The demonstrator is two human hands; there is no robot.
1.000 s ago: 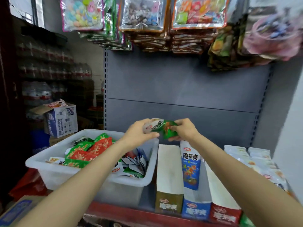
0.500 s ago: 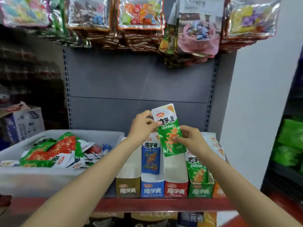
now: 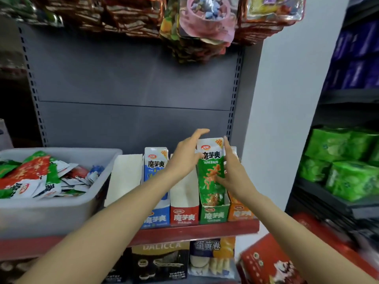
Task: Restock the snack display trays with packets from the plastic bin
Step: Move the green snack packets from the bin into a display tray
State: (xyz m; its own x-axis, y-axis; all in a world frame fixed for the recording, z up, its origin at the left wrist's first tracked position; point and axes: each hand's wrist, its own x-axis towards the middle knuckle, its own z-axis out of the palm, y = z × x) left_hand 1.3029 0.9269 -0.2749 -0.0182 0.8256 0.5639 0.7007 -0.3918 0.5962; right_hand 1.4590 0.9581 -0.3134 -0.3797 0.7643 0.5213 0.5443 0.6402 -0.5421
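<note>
— Since each display tray carries the colour of its own flavour, the green packet [image 3: 210, 167] is being stood upright in the green tray [image 3: 214, 214], which sits between the red tray [image 3: 183, 216] and the orange tray [image 3: 240, 214] on the shelf [image 3: 184, 232]. Its lower end is already inside the tray walls.

— And how is it being held?

— It is steadied from both sides. The left hand [image 3: 187, 155] is laid against the packet's left edge, thumb near the printed face, fingers arched over the top corner rather than closed round it. The right hand [image 3: 231, 171] is set against the right edge with fingers nearly straight, the thumb crossing the lower front. Neither hand is clenched; the packet is guided more than gripped, presumably so it slides down without buckling.

— And the supply?

— More packets are left heaped in the plastic bin [image 3: 61, 208] at the left end of the shelf, well apart from the hands. A blue packet [image 3: 155, 165] is seen standing in the blue tray [image 3: 156, 219]; whether the red tray holds anything cannot be told.
</note>
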